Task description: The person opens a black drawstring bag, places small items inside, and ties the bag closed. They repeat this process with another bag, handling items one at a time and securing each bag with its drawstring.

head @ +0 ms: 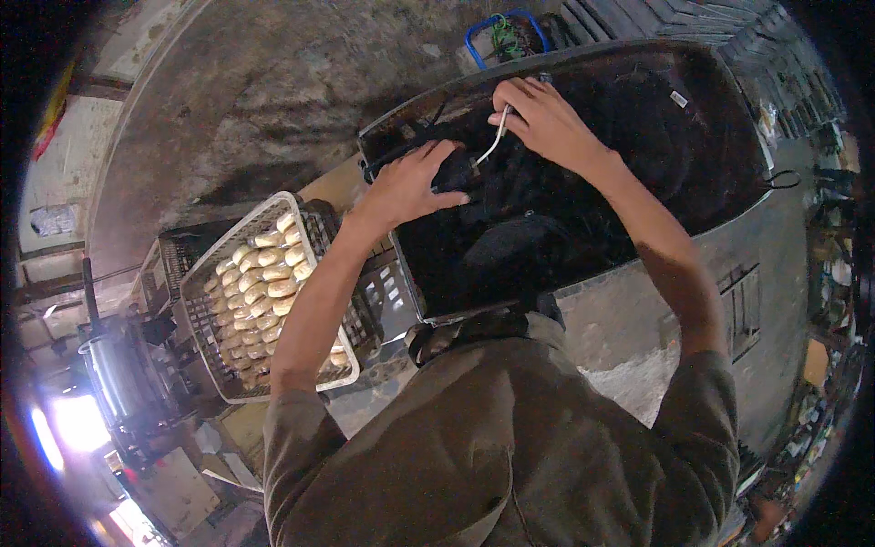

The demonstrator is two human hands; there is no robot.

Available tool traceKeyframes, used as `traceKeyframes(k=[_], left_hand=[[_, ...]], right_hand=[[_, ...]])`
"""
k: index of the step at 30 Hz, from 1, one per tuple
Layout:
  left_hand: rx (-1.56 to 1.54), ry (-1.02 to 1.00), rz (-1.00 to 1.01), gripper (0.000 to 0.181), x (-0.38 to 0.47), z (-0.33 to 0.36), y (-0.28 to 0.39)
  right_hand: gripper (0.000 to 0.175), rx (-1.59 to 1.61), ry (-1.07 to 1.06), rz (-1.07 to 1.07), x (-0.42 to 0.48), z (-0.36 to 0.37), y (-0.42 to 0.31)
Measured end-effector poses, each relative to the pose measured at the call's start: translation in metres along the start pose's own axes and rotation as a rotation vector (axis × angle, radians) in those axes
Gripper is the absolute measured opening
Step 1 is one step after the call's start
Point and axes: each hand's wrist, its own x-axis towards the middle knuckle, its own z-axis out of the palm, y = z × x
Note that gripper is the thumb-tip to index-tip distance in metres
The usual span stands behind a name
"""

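A large dark tray or table top (601, 225) with a raised thin rim lies before me. Over its upper middle, my right hand (540, 123) is closed around a thin, pale, bent rod or tube (492, 147), whose lower end reaches down towards the dark surface. My left hand (413, 181) is over the left part of the same surface, palm down, with thumb and fingers apart and nothing seen in it. The rod's lower end is just right of my left fingers. What lies on the dark surface near it is too dark to tell. A small pale label (678, 99) lies at the upper right.
A pale plastic crate (294, 198) of wrapped bread rolls (263, 273) stands at the left, by my left forearm. A blue-framed item (472, 48) is beyond the far rim. Stacked dark trays (615, 20) stand at the upper right. A metal cylinder (113, 376) is at the far left.
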Motion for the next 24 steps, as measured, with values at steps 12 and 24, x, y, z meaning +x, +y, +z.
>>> traceKeyframes(k=[12,24], left_hand=[[0.589,-0.063,0.023,0.043,0.048,0.026,0.049],[0.686,-0.178,0.011,0.013,0.072,0.023,0.060]], right_hand=[[0.020,0.095,-0.212,0.269,-0.015,0.011,0.024],[0.026,0.148,0.182,0.318,-0.029,0.013,0.017]])
